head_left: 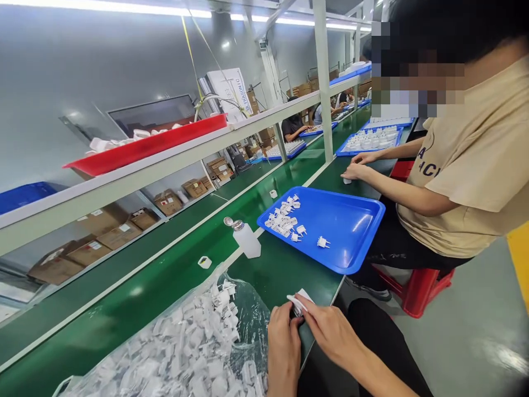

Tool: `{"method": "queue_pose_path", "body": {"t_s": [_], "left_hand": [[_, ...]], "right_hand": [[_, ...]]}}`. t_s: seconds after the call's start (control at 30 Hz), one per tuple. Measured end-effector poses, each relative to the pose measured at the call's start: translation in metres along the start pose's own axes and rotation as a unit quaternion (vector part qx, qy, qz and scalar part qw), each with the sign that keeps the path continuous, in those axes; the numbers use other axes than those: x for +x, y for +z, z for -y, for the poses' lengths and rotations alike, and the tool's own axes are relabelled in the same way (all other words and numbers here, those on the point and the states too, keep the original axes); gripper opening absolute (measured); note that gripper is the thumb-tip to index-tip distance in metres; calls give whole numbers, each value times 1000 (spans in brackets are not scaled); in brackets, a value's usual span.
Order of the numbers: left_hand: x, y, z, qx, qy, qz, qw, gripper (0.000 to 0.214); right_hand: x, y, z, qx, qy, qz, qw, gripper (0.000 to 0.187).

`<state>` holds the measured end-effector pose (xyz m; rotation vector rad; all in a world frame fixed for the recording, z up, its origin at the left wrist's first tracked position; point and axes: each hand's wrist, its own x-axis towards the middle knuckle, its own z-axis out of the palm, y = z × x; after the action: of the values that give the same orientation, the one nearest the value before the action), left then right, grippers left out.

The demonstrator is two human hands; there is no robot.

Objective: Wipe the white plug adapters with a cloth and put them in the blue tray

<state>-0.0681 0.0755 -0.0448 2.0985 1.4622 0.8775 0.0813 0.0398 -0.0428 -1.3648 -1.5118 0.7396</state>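
Note:
Low in the head view, my left hand [283,353] and my right hand [330,331] meet over a small white plastic plug part [299,303], and both grip it between their fingers. Part of the piece is hidden by my fingers. Just to the left of my left hand lies a clear plastic bag [177,342] packed with white plug parts. Farther ahead, a blue plastic tray [363,231] holds a loose pile of white two-pin plugs [283,218], with a few lying apart from it.
A white bottle with a metal cap [246,240] and small white pieces [204,262] stand on the green conveyor belt [281,275]. A co-worker's hands [355,171] work at the right. Above, a shelf carries a red tray [144,146]. Cardboard boxes lie beyond the line.

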Motion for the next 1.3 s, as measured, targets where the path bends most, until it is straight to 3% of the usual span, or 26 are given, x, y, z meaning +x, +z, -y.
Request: {"method": "queue_pose_path", "body": {"t_s": [0.23,0.47,0.63,0.7,0.83,1.0,1.13,1.3], "left_hand": [[-5,6,1,-5,-2,-14,1000,35],[-8,0,-3,-23,11,-6,1000,38],[-7,2,3,-13,13,-14,1000,41],[-6,3,6,-9,15,-18,1000,40],[-4,5,7,-2,16,-21,1000,36],[-5,4,5,6,11,-20,1000,37],[-6,3,3,4,5,-17,1000,39],[-3,3,4,1,-15,1,1000,32]], "right_hand": [[-5,2,-9,-103,-57,63,991,49],[-35,19,-29,-145,-120,46,981,55],[-48,15,-38,-141,-174,39,974,54],[-48,10,-37,-133,-152,12,979,53],[-38,8,-30,-99,-39,-72,992,52],[-35,25,-27,-68,-97,15,993,53],[-44,13,-31,-59,-111,40,991,51],[-37,-6,-31,-34,-16,-16,999,50]]}}
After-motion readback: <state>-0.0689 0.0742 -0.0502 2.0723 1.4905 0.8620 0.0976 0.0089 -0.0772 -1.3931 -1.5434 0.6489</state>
